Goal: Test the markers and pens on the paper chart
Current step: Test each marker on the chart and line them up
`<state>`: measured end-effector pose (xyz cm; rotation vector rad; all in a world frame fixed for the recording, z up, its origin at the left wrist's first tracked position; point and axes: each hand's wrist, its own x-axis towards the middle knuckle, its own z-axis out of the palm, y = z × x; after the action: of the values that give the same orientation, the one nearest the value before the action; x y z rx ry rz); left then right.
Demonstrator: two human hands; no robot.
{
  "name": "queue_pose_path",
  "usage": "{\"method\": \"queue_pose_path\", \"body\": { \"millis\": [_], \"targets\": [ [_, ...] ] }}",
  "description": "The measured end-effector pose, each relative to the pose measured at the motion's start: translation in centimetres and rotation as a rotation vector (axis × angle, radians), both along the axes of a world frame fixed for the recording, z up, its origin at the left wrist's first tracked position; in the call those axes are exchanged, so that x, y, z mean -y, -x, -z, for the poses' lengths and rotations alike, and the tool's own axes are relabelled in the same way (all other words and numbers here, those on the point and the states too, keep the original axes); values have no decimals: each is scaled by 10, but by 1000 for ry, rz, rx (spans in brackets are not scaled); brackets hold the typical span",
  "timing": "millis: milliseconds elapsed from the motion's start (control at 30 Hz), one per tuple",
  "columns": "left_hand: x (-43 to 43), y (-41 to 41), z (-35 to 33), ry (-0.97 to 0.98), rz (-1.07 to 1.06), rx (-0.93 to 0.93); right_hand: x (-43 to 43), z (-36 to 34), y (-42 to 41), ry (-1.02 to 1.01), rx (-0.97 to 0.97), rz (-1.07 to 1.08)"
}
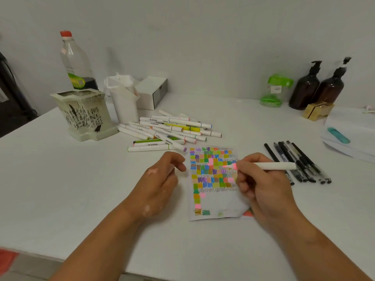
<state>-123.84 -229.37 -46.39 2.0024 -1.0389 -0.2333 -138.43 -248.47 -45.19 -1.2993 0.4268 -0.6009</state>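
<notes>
The paper chart point(215, 201) lies on the white table, its upper half filled with small coloured squares and black scribble rows. My right hand point(261, 185) grips a white marker point(272, 165) with its pink tip over the chart's middle rows. My left hand point(162, 179) rests on the table just left of the chart, fingers loosely curled; whether it holds a cap I cannot tell. A heap of white markers point(170, 131) lies behind the chart. Several black pens point(298, 161) lie in a row to the right.
A ceramic pot point(85, 114), a clear bottle point(76, 61), a white holder point(123, 100) and a white box point(153, 92) stand at the back left. A green jar point(277, 90), two brown pump bottles point(316, 86) and white boxes with a teal item point(338, 135) sit right.
</notes>
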Motion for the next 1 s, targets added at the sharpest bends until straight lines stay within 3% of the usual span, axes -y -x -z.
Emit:
{"method": "queue_pose_path", "body": {
  "millis": [100,267,767,1000],
  "targets": [
    [1,2,-3,108,-36,-80,4,-2,1,26,-4,-32],
    [6,5,-5,266,-3,-401,1,-2,0,-1,19,-106],
    [6,9,-7,271,107,-442,-8,0,1,148,7,-233],
    [7,12,-9,326,169,-553,-11,-1,2,262,4,-258]
  ]
}}
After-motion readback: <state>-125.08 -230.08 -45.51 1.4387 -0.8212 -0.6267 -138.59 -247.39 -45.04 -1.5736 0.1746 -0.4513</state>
